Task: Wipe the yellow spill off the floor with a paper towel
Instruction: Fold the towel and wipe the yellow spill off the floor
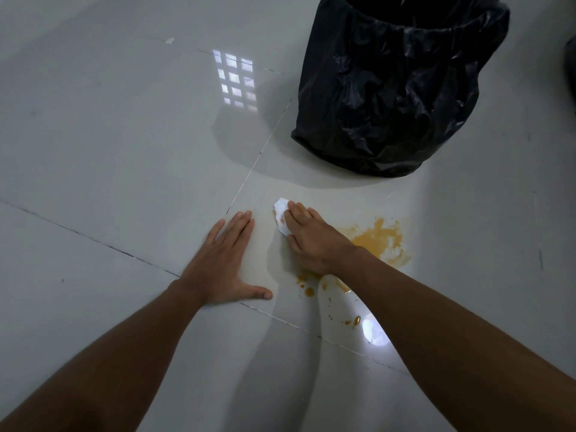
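A yellow spill point(378, 240) spreads over the glossy white floor tile, with smaller drops point(309, 291) nearer to me. My right hand point(313, 240) presses flat on a white paper towel point(282, 215), just left of the main puddle; most of the towel is hidden under the palm and fingers. A faint yellow stain shows on the towel's edge. My left hand point(226, 265) lies flat on the floor to the left, fingers spread, holding nothing.
A bin lined with a black plastic bag point(396, 85) stands on the floor beyond the spill, to the right. Dark grout lines point(258, 157) cross the tiles. A bright light reflection point(374, 333) glares by my right forearm.
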Motion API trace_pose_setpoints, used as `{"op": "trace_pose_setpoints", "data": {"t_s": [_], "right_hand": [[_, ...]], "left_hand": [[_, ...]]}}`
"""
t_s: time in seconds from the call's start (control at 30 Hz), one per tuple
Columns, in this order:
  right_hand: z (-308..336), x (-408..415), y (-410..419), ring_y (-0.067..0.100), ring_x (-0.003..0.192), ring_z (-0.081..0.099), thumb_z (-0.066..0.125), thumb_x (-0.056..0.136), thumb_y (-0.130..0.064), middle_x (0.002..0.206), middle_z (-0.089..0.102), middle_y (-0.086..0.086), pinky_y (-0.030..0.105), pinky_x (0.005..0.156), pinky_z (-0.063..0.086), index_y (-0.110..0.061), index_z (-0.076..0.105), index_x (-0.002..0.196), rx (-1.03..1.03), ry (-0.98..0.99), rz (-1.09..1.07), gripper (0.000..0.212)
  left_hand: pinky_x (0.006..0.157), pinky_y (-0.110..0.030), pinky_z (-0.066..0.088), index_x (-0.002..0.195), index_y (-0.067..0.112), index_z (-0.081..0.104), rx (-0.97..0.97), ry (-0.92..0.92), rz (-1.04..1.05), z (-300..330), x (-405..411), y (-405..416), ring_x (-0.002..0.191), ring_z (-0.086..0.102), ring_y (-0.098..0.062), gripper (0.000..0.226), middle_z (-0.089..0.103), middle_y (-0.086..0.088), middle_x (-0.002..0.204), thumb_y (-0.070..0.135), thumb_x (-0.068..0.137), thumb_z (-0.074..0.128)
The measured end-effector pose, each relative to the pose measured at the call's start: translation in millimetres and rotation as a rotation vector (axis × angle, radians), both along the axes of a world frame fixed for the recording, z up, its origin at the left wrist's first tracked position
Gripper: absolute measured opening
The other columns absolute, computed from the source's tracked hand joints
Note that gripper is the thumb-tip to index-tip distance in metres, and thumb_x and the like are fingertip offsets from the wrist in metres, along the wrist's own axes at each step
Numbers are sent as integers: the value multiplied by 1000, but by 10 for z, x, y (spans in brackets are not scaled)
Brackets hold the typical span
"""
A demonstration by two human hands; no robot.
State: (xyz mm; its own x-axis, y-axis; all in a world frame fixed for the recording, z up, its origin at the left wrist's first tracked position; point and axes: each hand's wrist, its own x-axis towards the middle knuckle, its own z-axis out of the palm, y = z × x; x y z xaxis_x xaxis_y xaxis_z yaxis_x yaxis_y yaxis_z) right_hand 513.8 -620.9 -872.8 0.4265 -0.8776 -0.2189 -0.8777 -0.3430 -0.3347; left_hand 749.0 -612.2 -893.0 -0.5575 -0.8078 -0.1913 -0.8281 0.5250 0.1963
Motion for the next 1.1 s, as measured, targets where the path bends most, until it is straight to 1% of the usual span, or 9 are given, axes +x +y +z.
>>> {"op": "trace_pose_setpoints", "data": {"t_s": [0.17,0.23,0.4,0.57,0.7,0.83,0.97,1.03,1.1], "right_hand": [[17,-5,120,31,149,10,34,101,-21,161,15,19,37,122,5,-1,22,151,-26,19,77,55],[9,31,191,33,148,13,36,100,-21,159,18,20,38,122,6,0,25,150,-45,10,113,55],[-18,141,427,32,147,19,41,95,-25,158,24,20,38,122,9,0,30,148,-46,-15,183,59],[-22,153,626,32,144,28,20,93,-36,154,33,20,41,120,16,-1,37,145,-70,1,243,65],[-65,113,767,32,143,32,13,97,-37,153,36,19,43,121,16,-2,42,143,-84,39,252,65],[-88,4,946,30,144,31,16,98,-35,154,36,16,43,121,15,-3,44,143,-83,27,234,62],[-153,-154,1157,29,144,32,20,101,-33,154,37,15,42,121,16,-5,44,143,-114,31,216,56],[-196,-215,1256,29,143,33,25,101,-31,153,38,15,42,121,19,-5,45,143,-137,44,209,53],[-225,-269,1357,29,144,32,27,102,-30,153,38,15,43,120,23,-5,44,144,-150,46,193,52]], "left_hand": [[127,-40,-3,159,6,0,-6,12,-19,38,60,30,154,-14,-12,144,-8,-3,169,102,59,38],[127,-41,-2,159,6,0,-3,7,-28,33,76,31,154,-14,-12,145,-8,-4,169,101,58,40],[127,-41,-3,159,7,-5,32,-15,-39,25,99,22,153,-19,-13,149,-13,-5,168,105,53,32],[126,-40,-9,158,7,-12,67,-60,-56,38,89,23,151,-27,-14,154,-23,-5,166,108,49,30],[125,-40,-13,156,9,-19,104,-105,-63,74,61,43,147,-35,-12,156,-37,0,158,109,46,28],[124,-42,-13,154,9,-22,100,-150,-52,68,30,62,148,-34,-15,158,-34,-6,162,109,44,28],[125,-41,-10,155,8,-19,95,-154,-55,64,20,84,150,-30,-17,158,-32,-6,163,110,43,26],[126,-43,-8,156,8,-17,87,-142,-26,48,6,110,151,-28,-18,157,-29,-7,164,110,45,26],[125,-45,-9,156,7,-17,89,-136,26,19,-78,158,151,-28,-20,157,-29,-9,164,110,43,19]]}}
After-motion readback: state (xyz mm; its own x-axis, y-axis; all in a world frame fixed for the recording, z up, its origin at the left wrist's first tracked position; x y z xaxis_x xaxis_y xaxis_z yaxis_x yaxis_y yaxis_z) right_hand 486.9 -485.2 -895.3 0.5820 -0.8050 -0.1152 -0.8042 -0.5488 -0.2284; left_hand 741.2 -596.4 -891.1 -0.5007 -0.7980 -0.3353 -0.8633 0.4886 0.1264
